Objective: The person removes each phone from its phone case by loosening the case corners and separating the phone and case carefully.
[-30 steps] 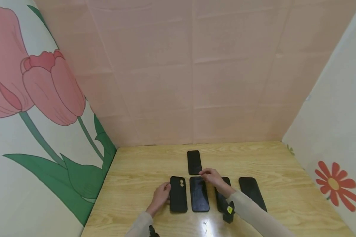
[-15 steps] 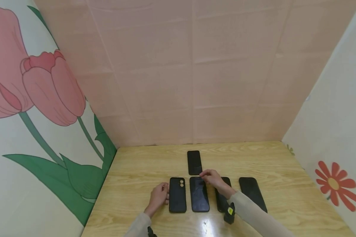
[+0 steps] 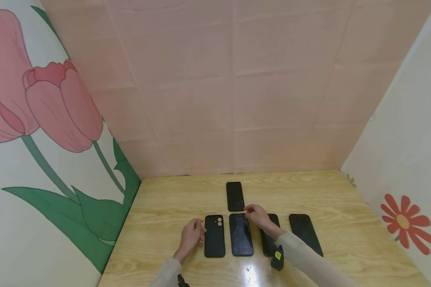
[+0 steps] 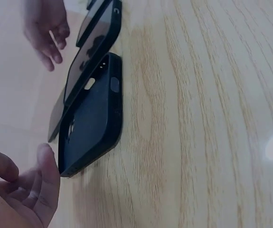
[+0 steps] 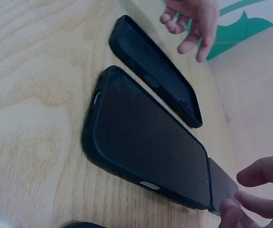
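Observation:
An empty black phone case (image 3: 214, 236) lies with its hollow side up and two camera holes at its far end. Beside its left edge is my left hand (image 3: 192, 235), fingers loosely bent and holding nothing; in the left wrist view a fingertip comes close to the case's corner. To the right of the case, a phone in a black case (image 3: 241, 235) lies screen up. My right hand (image 3: 257, 217) hovers by that phone's far right corner, thumb and fingers apart in the right wrist view. Just behind stands the edge of a thin bare phone (image 3: 235, 195), lying flat.
Another dark phone (image 3: 268, 246) lies partly under my right forearm. Farther right is one more dark, phone-shaped item (image 3: 305, 235). The wooden table (image 3: 172, 199) meets a pink-covered wall (image 3: 233, 99) at the back, with painted walls on both sides.
The left hand lets go of the phone case, which now lies flat slightly farther left; the hand has drawn a little away from its edge. The right hand is almost still.

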